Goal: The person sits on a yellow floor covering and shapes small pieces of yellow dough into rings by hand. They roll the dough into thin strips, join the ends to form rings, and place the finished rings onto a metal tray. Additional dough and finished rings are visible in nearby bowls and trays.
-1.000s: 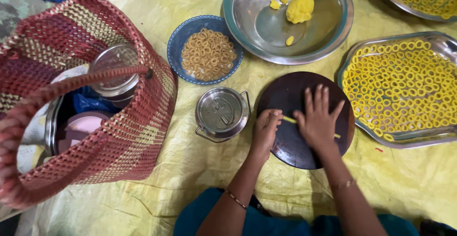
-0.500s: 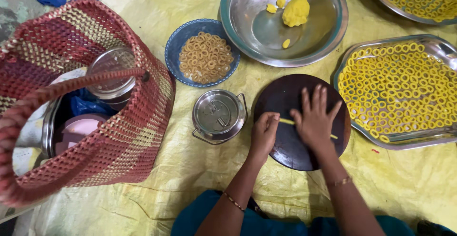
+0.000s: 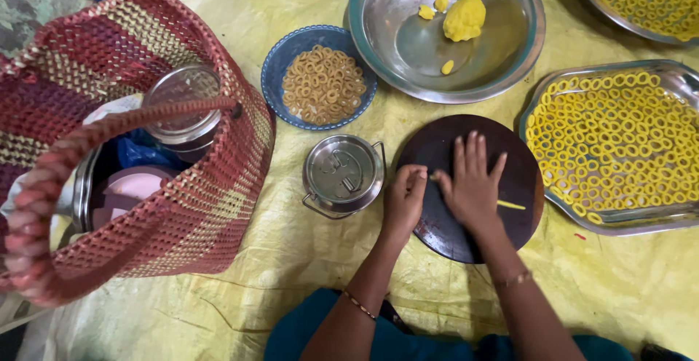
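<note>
Right hand (image 3: pixel 473 183) still flat on dough strip (image 3: pixel 511 204) — unmoved.

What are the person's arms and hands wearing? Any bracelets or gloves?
No gloves: both hands are bare. The left hand has a thin beaded bangle on its wrist, gold with dark bits. The right hand has a slim gold-coloured bracelet on its wrist. No sleeves reach the forearms. No rings show clearly. Teal-blue clothing shows at the bottom edge.
</note>
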